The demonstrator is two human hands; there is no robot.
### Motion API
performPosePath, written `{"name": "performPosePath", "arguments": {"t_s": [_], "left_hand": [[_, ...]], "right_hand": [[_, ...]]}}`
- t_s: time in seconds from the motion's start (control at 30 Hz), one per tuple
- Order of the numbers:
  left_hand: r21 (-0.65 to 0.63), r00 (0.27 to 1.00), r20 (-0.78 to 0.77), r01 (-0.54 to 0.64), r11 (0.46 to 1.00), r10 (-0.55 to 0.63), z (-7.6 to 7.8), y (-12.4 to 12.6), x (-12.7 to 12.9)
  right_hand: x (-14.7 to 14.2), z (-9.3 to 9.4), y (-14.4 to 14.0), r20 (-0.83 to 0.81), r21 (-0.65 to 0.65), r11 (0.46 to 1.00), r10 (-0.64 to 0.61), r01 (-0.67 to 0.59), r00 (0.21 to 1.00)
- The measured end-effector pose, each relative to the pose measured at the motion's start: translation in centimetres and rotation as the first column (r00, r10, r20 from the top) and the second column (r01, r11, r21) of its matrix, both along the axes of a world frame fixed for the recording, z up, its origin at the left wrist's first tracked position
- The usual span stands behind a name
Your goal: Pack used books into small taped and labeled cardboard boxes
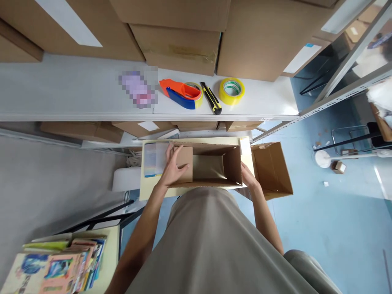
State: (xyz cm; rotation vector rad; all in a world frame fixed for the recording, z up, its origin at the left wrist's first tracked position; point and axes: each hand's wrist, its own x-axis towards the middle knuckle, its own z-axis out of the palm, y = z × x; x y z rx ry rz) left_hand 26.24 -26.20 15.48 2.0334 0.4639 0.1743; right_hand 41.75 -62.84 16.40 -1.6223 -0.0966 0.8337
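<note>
An open cardboard box lies in front of me on a pale yellow board, its inside partly bare. A flat brown cardboard panel covers its left end; whether this is a flap or a smaller box inside, I cannot tell. My left hand grips that end, fingers over the far side and thumb bent across the panel. From outside, my right hand holds the right end wall, with its fingertips partly hidden. Beside it on the right stands another open carton.
On the shelf above lie an orange and blue tape dispenser, a box cutter and a yellow tape roll. Large cartons line its back. Books fill the lower left. A metal shelf post rises at right.
</note>
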Motion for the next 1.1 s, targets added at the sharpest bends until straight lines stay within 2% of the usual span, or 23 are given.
{"name": "performPosePath", "arguments": {"t_s": [0.07, 0.13, 0.27, 0.43, 0.57, 0.63, 0.7, 0.77, 0.83, 0.9, 0.97, 1.0, 1.03, 1.1], "left_hand": [[0.021, 0.998, -0.034, 0.061, 0.998, -0.06, 0.5, -0.2, 0.5], [0.032, 0.996, -0.046, 0.079, 0.996, -0.077, 1.0, -0.2, 0.9], [0.002, 0.996, -0.038, 0.085, 0.996, -0.085, 1.4, 1.0, 0.5], [-0.213, 0.995, -0.094, -0.043, 0.976, 0.024, 0.9, 2.3, -1.8], [-0.269, 0.988, -0.135, -0.108, 0.957, 0.074, 0.8, 1.4, -2.7], [-0.285, 0.988, -0.108, -0.138, 0.949, 0.111, 1.7, 1.2, -3.4], [-0.342, 0.992, -0.065, -0.122, 0.932, 0.106, 3.3, 1.4, -4.7], [-0.424, 1.0, -0.018, -0.03, 0.905, 0.025, 5.2, 1.8, -6.5], [-0.46, 0.997, -0.01, 0.068, 0.885, -0.082, 6.8, 2.0, -8.2], [-0.397, 0.987, -0.076, 0.103, 0.912, -0.144, 7.5, 1.6, -9.1], [-0.26, 0.981, -0.151, 0.082, 0.962, -0.124, 7.2, 0.7, -8.9], [-0.189, 0.982, -0.167, 0.059, 0.98, -0.091, 6.7, 0.2, -8.4], [-0.124, 0.984, -0.171, 0.025, 0.992, -0.046, 6.0, -0.3, -7.8], [-0.016, 0.983, -0.166, -0.078, 0.997, 0.074, 4.7, -1.1, -6.5]], "right_hand": [[-0.1, 0.2, 0.0, -0.037, 0.078, 0.997, 0.026, -0.023, 0.999], [-0.2, 0.5, 0.2, -0.054, 0.1, 0.995, 0.03, -0.025, 0.998], [0.0, 1.2, 1.6, -0.033, -0.003, 1.0, -0.028, 0.028, 0.999], [0.5, 1.5, 2.7, 0.05, -0.07, 0.997, -0.024, 0.027, 0.998], [1.2, 1.3, 2.7, 0.08, -0.078, 0.997, 0.021, -0.015, 0.997], [1.5, 1.3, 2.3, 0.11, -0.109, 0.993, 0.046, -0.034, 0.993], [1.7, 1.9, 1.5, 0.177, -0.135, 0.991, 0.027, -0.003, 0.984], [1.6, 3.2, 0.2, 0.273, -0.128, 0.991, -0.013, 0.05, 0.962], [1.5, 5.0, -1.5, 0.328, -0.089, 0.996, 0.016, 0.014, 0.944], [1.3, 6.7, -3.0, 0.304, -0.084, 0.982, 0.184, -0.167, 0.935], [1.1, 7.5, -3.7, 0.268, -0.144, 0.931, 0.364, -0.336, 0.892], [1.1, 7.5, -3.6, 0.266, -0.192, 0.913, 0.402, -0.361, 0.876], [1.0, 7.2, -3.3, 0.277, -0.242, 0.912, 0.393, -0.332, 0.877], [0.8, 5.9, -2.2, 0.327, -0.317, 0.931, 0.286, -0.181, 0.9]]}}
